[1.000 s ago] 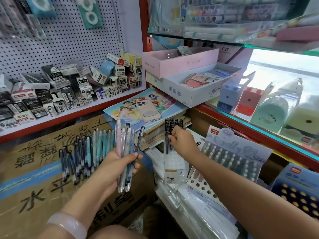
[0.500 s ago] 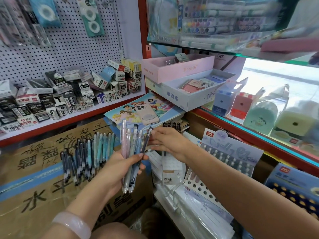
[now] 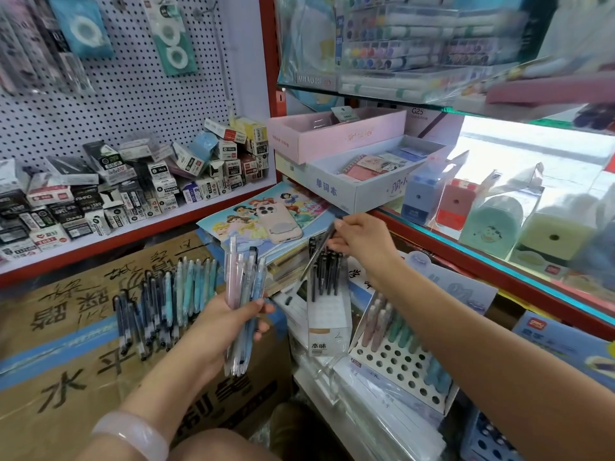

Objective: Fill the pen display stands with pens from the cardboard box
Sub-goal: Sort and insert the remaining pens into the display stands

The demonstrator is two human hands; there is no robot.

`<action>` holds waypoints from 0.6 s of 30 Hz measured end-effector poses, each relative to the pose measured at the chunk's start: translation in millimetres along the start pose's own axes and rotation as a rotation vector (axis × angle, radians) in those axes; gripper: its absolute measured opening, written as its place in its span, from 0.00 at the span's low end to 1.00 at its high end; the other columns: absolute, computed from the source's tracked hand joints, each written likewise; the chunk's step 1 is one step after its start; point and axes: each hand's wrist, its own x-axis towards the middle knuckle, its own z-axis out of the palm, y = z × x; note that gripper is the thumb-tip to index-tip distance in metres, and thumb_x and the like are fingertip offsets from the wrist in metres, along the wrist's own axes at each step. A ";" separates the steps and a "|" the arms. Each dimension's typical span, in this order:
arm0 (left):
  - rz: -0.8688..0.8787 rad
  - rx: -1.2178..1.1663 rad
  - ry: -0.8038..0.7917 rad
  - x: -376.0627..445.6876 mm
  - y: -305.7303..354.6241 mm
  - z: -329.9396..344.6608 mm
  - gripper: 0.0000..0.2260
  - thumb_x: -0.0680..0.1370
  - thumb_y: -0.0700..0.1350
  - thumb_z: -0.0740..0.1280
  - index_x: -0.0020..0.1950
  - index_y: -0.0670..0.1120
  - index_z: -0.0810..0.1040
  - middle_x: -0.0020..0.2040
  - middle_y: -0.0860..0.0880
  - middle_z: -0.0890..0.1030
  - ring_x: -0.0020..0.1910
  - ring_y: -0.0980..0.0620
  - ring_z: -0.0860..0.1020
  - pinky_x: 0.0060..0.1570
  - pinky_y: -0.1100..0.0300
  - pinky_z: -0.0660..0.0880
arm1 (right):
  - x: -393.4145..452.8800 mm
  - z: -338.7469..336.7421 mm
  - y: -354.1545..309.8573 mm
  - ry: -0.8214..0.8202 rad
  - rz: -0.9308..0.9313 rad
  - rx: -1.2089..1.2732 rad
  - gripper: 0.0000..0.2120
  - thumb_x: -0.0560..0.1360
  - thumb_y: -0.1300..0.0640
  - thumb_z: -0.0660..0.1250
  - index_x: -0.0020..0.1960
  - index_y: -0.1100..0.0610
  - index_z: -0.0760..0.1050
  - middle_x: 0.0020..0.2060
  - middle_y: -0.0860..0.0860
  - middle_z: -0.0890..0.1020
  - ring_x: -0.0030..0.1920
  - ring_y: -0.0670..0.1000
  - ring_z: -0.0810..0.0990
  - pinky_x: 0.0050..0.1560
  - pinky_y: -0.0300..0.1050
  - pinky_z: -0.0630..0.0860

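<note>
Above the small stand (image 3: 327, 322), the right hand (image 3: 361, 242) pinches one dark pen (image 3: 316, 257) by its upper end, tip slanting down-left toward the black pens already seated there. Left hand (image 3: 216, 331) grips a bundle of pastel pens (image 3: 244, 304), fingers wrapped round the barrels, thumb across the front. To do this step well, I'd say: bring the pen upright first, aim for a free slot w/o knocking its neighbours, let go only once it seats; keep the bundle steady & clear of the stand. More pens (image 3: 159, 304) lie in a row on the taped cardboard box (image 3: 66, 377), left of the bundle. Just right of the small stand, a holed stand (image 3: 399, 364) leans back, part filled, many holes open, so plenty left to do. Setting is a cramped stationery shop: pegboard (image 3: 133, 88) w/ hanging tape packs, red-edged shelf (image 3: 139, 227) heaped w/ small boxes, phone (image 3: 278, 221) on a cartoon book, glass shelves at right.
</note>
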 end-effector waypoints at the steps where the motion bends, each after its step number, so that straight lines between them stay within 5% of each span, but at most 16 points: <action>1: 0.003 -0.004 0.003 1.2 -0.5 0.0 0.07 0.77 0.37 0.63 0.54 0.38 0.75 0.38 0.45 0.82 0.29 0.53 0.77 0.28 0.63 0.76 | 3.4 -5.7 1.6 0.045 -0.037 -0.073 0.06 0.78 0.60 0.63 0.52 0.63 0.74 0.39 0.55 0.82 0.36 0.46 0.82 0.39 0.35 0.80; 8: 0.008 -0.011 0.046 8.7 -4.3 3.5 0.06 0.77 0.38 0.64 0.52 0.38 0.76 0.38 0.45 0.81 0.30 0.51 0.75 0.26 0.62 0.74 | 7.6 -13.6 33.2 0.104 -0.222 -0.659 0.05 0.78 0.56 0.63 0.49 0.58 0.73 0.41 0.54 0.82 0.41 0.49 0.82 0.46 0.48 0.80; 11: 0.004 -0.014 0.052 10.9 -6.0 2.5 0.05 0.77 0.39 0.64 0.51 0.39 0.76 0.38 0.44 0.81 0.31 0.50 0.75 0.29 0.60 0.74 | 10.2 -5.6 48.4 0.074 -0.241 -0.697 0.04 0.78 0.56 0.63 0.45 0.55 0.71 0.41 0.56 0.82 0.42 0.54 0.82 0.47 0.56 0.79; 18: 0.007 -0.019 0.030 12.9 -7.4 -2.6 0.05 0.77 0.39 0.63 0.51 0.40 0.75 0.38 0.45 0.81 0.30 0.51 0.75 0.28 0.61 0.74 | 22.8 6.6 62.4 0.033 -0.237 -0.768 0.06 0.78 0.56 0.63 0.48 0.60 0.72 0.42 0.59 0.82 0.44 0.57 0.81 0.49 0.57 0.78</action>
